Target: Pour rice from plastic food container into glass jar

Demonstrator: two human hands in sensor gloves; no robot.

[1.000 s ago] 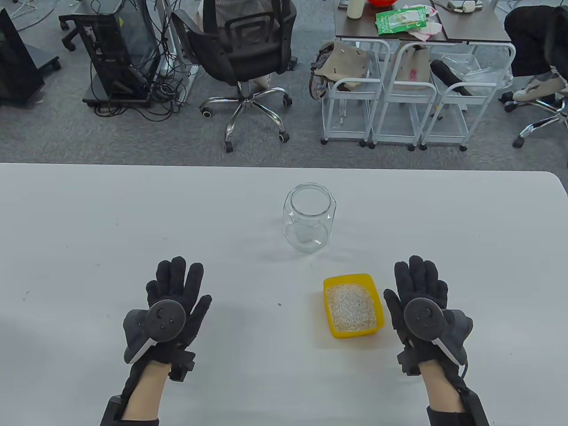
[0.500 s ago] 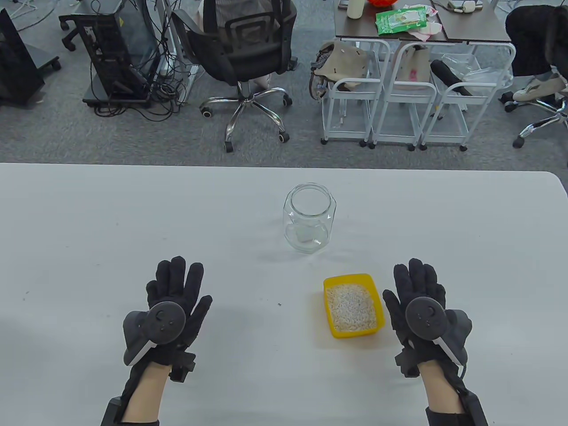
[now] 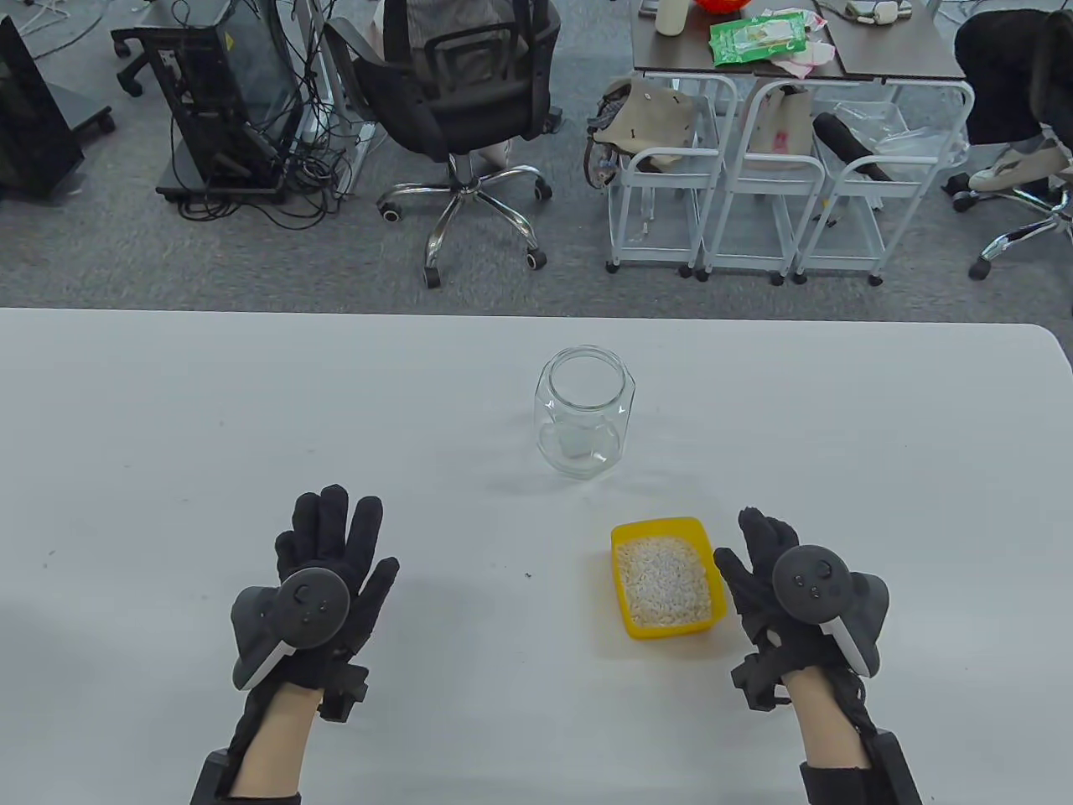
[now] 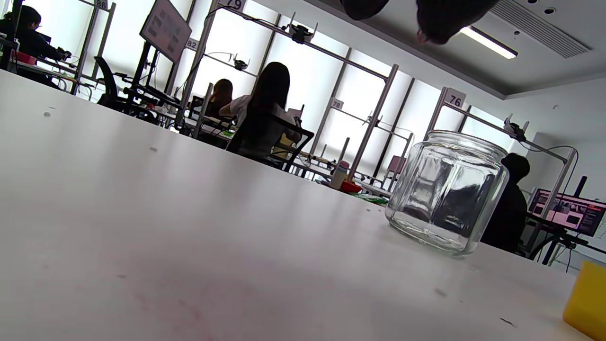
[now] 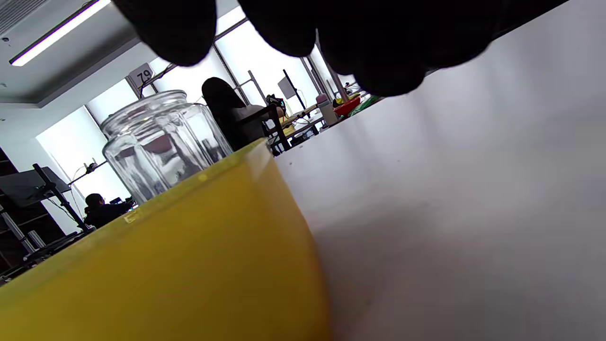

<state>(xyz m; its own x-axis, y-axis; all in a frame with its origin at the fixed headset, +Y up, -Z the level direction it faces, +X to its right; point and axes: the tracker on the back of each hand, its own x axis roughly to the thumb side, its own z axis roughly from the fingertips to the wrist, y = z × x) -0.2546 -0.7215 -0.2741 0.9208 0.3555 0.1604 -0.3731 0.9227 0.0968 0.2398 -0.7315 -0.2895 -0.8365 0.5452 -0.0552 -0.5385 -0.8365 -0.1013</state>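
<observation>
An empty clear glass jar (image 3: 584, 411) stands upright near the middle of the white table (image 3: 168, 419); it also shows in the left wrist view (image 4: 447, 192) and the right wrist view (image 5: 161, 142). A yellow plastic container (image 3: 666, 577) of white rice sits in front of it, a little right. Its yellow wall fills the lower left of the right wrist view (image 5: 156, 265). My right hand (image 3: 767, 558) is just right of the container, fingers bent toward it, holding nothing. My left hand (image 3: 335, 537) lies flat and spread on the table at the left, empty.
The table's far edge runs across the middle of the table view. Beyond it on the floor are an office chair (image 3: 457, 101), a computer stand (image 3: 222, 109) and white wire carts (image 3: 746, 176). A small dark speck (image 3: 527, 575) lies on the table.
My right hand has turned and shifted left toward the yellow container, its fingers curling in. The left hand, jar and container have not moved.
</observation>
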